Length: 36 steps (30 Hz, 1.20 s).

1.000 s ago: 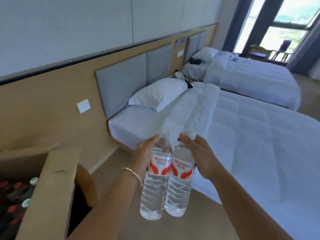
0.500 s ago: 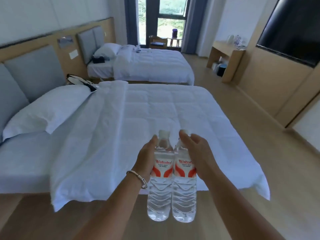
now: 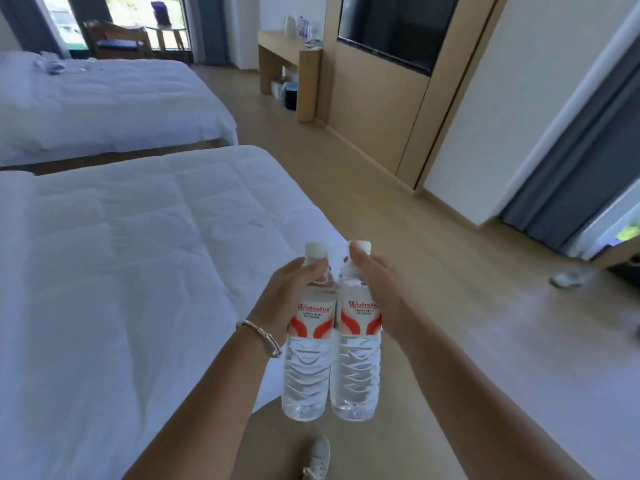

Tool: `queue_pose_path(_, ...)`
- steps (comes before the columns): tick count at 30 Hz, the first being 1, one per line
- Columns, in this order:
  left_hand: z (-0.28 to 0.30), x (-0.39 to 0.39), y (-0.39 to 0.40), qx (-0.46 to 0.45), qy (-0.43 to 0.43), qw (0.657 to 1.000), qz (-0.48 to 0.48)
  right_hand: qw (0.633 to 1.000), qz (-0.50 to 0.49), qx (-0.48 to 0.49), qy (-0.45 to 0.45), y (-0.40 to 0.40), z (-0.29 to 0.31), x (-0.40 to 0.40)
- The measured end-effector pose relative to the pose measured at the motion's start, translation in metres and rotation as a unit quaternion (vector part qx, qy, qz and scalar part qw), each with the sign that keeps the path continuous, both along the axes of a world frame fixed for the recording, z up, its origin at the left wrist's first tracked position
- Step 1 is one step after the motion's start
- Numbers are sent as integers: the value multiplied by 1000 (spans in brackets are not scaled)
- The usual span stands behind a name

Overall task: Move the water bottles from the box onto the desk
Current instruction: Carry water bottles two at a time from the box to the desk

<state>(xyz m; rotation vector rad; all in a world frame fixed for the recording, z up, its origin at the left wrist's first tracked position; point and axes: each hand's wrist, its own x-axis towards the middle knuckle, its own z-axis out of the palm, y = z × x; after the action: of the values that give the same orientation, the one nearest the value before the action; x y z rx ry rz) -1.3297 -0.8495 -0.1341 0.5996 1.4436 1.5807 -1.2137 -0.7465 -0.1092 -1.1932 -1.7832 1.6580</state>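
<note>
Two clear plastic water bottles with white caps and red-and-white labels hang upright at the lower centre of the frame, side by side and touching, long axes vertical. The left hand (image 3: 294,303) grips the left water bottle (image 3: 308,344) around its shoulder and label, thumb across the front just under the cap. The right hand (image 3: 372,292) grips the right water bottle (image 3: 356,344) the same way, thumb tip up by the cap. A thin silver bracelet (image 3: 259,332) circles the left wrist.

Both bottles are held in the air above a pale wooden floor (image 3: 467,323), past the corner of a white-quilted bed (image 3: 121,271) that fills the left of the frame. The box is not in view.

The light wooden desk (image 3: 289,53) stands far off at the upper centre of the frame, against the wall beside a dark screen, with a white kettle (image 3: 290,24) on top. It lies straight ahead and well apart from the hands, slightly left of the bottles' line, with open floor between. Neither hand is clearly nearer; the left sits marginally on the desk's side. A white sneaker (image 3: 318,459) shows at the bottom edge, so the carry likely goes on by walking forward.
</note>
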Motion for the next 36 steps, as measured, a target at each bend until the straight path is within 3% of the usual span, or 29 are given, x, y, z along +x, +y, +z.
queue_pose_path(9,13,-36,165,26,-9,1000,-3,997,-27,76,-10,152,18,-36)
queue_pose_path(19,32,-35,267,5,33,999,25,999,-17,22,22,258,23,-40)
queue_pose_path(29,79,31,346,8,56,989,139,984,121,-37,128,366,61,9)
queue_pose_path(36,98,79,397,24,56,975,214,968,209,-49,131,431,86,40)
